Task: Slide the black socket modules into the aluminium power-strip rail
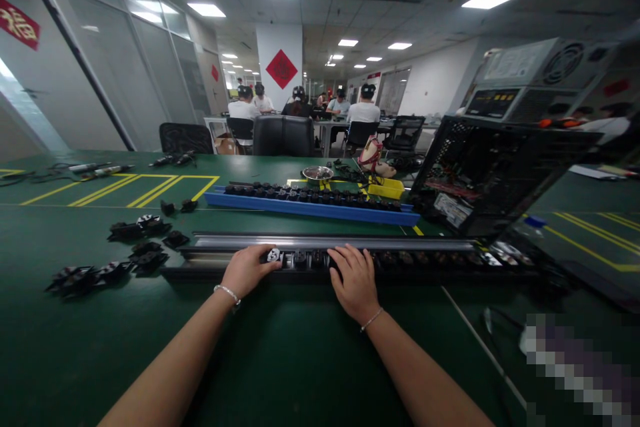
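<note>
A long black rail (210, 272) with a shiny metal channel lies across the green table in front of me. Small black parts (316, 258) sit in a row along it. My left hand (245, 271) pinches a small black part with a white top (273, 255) at the row's left end, thumb in front and fingers behind. Further right, my right hand (356, 280) curls over the row, fingertips down on the rail; whatever lies under its fingers is hidden.
Loose black parts (145, 257) lie in clusters left of the rail. Behind it stands a blue rail (310, 205) filled with similar parts. A metal bowl (318, 175), a yellow tray (386, 188) and an opened computer case (490, 167) are farther back. Several people sit beyond.
</note>
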`<state>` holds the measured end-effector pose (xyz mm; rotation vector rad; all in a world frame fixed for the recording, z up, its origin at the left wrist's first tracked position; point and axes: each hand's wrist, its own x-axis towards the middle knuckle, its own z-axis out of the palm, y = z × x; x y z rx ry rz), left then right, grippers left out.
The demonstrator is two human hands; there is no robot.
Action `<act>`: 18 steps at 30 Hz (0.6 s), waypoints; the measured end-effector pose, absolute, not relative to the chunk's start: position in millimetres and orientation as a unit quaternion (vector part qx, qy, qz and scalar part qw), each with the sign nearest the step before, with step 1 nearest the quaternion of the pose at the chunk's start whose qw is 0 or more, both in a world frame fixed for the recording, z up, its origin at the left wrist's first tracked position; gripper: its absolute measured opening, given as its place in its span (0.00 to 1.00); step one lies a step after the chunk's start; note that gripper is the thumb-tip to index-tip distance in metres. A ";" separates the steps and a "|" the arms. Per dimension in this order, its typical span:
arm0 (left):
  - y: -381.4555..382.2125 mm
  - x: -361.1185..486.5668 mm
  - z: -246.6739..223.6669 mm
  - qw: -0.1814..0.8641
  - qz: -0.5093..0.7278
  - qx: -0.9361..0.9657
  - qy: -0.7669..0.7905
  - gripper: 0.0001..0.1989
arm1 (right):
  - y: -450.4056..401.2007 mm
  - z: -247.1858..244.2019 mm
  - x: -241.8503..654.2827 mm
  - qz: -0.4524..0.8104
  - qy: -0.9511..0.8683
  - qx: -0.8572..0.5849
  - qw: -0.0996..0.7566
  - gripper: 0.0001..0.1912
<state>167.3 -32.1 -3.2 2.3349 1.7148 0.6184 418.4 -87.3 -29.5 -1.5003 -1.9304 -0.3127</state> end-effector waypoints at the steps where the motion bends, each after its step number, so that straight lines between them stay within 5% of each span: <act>1: -31.7 166.3 -3.1 0.090 0.208 0.787 0.574 0.24 | -87.3 -29.4 418.3 -0.118 -0.739 -0.576 0.331 0.18; 18: -31.5 153.2 4.0 0.091 0.179 0.780 0.592 0.23 | -87.3 -30.0 418.0 -0.122 -0.738 -0.576 0.331 0.18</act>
